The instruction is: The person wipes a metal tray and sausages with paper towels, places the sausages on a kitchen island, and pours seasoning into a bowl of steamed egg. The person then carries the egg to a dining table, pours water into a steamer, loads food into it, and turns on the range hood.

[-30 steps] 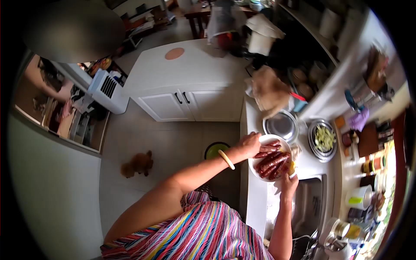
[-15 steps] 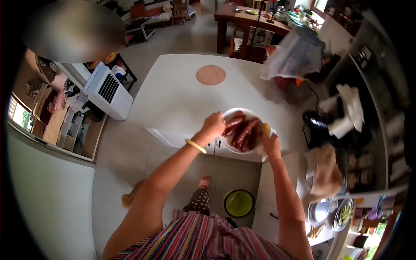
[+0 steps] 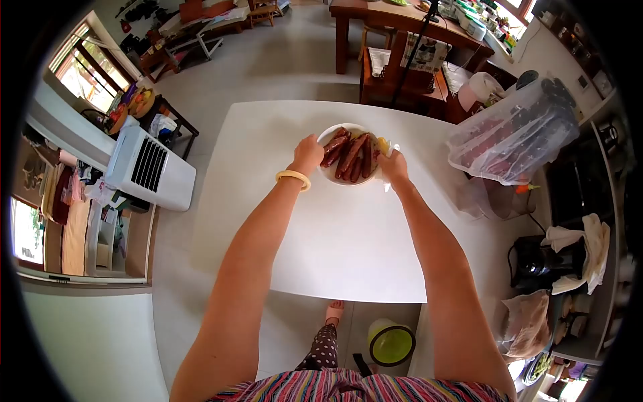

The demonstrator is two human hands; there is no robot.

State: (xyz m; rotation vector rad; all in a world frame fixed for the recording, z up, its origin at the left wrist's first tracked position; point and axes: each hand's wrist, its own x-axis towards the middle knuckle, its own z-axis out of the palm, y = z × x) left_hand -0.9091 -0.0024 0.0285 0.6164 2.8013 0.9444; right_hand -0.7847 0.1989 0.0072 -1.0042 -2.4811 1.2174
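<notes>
**White countertop, with a bowl of dark red sausages between my two hands**

Bright daylight shows at the windows around this room, and a broad white countertop [image 3: 348,248] spreads out below my arms. Over its far part is the shallow white bowl [image 3: 344,183], held level or nearly so; whether its base touches the surface, I cannot tell. Several glossy sausages [image 3: 352,155] lie inside it, side by side and slightly overlapping, with something small and yellow [image 3: 383,144] at the right edge.

My left hand [image 3: 309,153] has its fingers closed in a narrow grip on the left side of the rim, and a pale yellow bangle [image 3: 295,178] circles that wrist. My right hand [image 3: 393,165] grips the opposite side, fingers drawn in, with a bit of white material [image 3: 387,185] showing beside them; I cannot make out what it is.

To the right, a clear plastic cover [image 3: 516,134] bulges over the counter's edge, and a white cloth [image 3: 593,254] drapes near a black appliance [image 3: 546,262]. Beyond the counter stands a wooden table [image 3: 382,15] with a chair [image 3: 402,74] drawn close. Off to the left is a white air cooler [image 3: 151,171]. Down on the floor, near my foot [image 3: 334,311], sits a green bin [image 3: 392,345].
</notes>
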